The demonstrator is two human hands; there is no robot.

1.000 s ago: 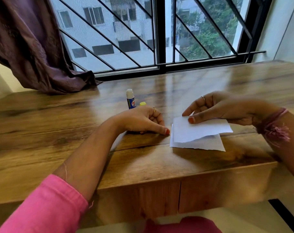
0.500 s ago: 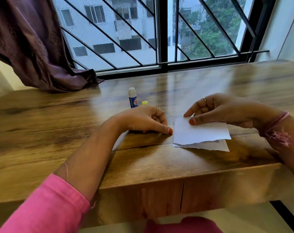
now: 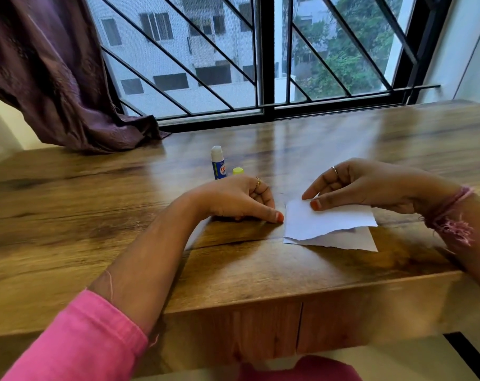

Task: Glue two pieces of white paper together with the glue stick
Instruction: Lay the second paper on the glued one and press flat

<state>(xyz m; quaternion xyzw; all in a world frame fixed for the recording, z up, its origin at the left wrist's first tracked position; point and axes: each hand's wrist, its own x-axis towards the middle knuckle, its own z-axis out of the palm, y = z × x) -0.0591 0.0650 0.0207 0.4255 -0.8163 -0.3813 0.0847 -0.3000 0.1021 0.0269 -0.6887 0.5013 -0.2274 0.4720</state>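
On the wooden desk [image 3: 261, 270] by the barred window [image 3: 261, 64], two pieces of white paper lie stacked near the front edge: the upper sheet [image 3: 326, 221] sits slightly askew on the lower sheet [image 3: 351, 240], whose torn edge and right corner stick out below it. The right hand [image 3: 370, 188] pinches the upper sheet at its far left corner, thumb on top of the paper and fingers curled behind it. The left hand [image 3: 239, 199] rests on the desk just left of the papers, its fingers curled under and its thumb stretched out flat along the wood toward the paper edge; it grips nothing that can be seen. Behind the left hand stands the uncapped glue stick [image 3: 217, 166], upright, blue-labelled with its white tip exposed, and right beside it the small yellow cap [image 3: 237, 171]. A purple curtain [image 3: 55, 78] hangs at the left, its hem spilling onto the desk's far corner
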